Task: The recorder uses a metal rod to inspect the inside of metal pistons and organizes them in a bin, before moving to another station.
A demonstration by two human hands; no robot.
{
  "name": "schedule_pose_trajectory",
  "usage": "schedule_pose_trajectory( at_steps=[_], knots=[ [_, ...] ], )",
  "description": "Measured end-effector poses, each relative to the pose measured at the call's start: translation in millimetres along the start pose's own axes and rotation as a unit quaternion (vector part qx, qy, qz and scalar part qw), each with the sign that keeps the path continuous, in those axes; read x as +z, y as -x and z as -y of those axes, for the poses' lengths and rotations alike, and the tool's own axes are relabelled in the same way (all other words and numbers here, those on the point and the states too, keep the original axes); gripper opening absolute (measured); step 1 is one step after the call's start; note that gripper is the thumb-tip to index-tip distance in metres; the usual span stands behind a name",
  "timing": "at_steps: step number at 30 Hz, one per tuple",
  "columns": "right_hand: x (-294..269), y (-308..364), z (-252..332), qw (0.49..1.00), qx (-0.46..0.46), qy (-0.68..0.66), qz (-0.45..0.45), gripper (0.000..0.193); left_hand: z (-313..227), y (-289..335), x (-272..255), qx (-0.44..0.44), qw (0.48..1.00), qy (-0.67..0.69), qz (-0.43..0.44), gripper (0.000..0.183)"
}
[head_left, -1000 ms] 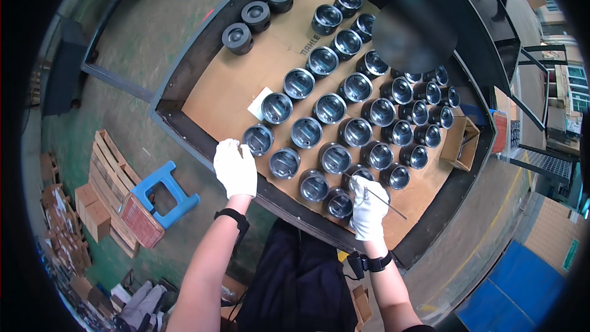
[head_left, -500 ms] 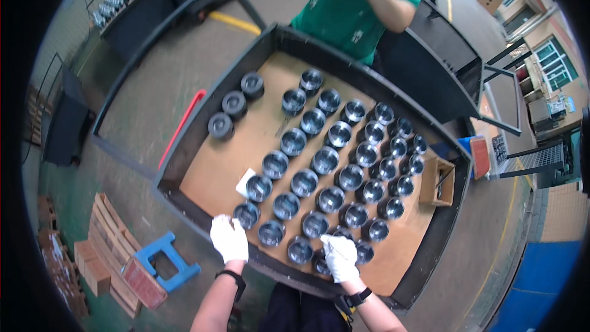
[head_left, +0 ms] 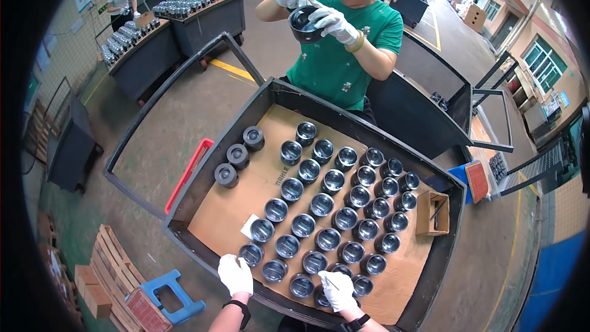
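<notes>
Probably weighty, rigid and slick, the metal piston stands just inside the cart's near edge, toward its left corner — best gripped around the outer wall, sparing the shiny rim — left hand loosely open beside it, right hand curled, contents indeterminable.

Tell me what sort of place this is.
Likely a factory workshop: metal pistons stand in rows in a dark tray, a gloved person holds another piston, and loaded carts stand beyond.
</notes>
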State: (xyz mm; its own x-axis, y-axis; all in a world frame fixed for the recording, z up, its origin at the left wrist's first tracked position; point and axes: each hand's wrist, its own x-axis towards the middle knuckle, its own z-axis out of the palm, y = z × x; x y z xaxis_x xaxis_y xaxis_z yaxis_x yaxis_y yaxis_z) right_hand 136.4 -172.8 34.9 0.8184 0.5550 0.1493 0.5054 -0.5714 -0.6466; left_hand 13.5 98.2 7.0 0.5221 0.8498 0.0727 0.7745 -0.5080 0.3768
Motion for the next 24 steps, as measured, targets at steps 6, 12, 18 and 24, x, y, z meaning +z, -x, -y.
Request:
schedule_pose_trajectory(
  at_steps=[6,12,18,24],
  knots=[
    [-0.8,-0.5,2.0,1.0,-0.014,0.002,0.009,0.012,-0.2,-0.4,-1.7,-0.015,1.0,0.018,0.002,0.02],
    [-1.0,-4.1,3.0,1.0,-0.004,0.009,0.018,0.014,0.6,-1.7,-0.3,-0.011,1.0,0.016,0.003,0.02],
    [-3.4,-4.0,8.4,0.998,0.009,0.052,0.044,0.016,-1.5,1.3,-6.3,-0.022,0.999,0.035,0.005,0.021],
    [-2.4,1.2,5.8,0.999,-0.03,0.041,0.006,0.008,-3.5,3.7,-4.6,-0.022,0.999,0.026,0.014,0.024]
  ],
)
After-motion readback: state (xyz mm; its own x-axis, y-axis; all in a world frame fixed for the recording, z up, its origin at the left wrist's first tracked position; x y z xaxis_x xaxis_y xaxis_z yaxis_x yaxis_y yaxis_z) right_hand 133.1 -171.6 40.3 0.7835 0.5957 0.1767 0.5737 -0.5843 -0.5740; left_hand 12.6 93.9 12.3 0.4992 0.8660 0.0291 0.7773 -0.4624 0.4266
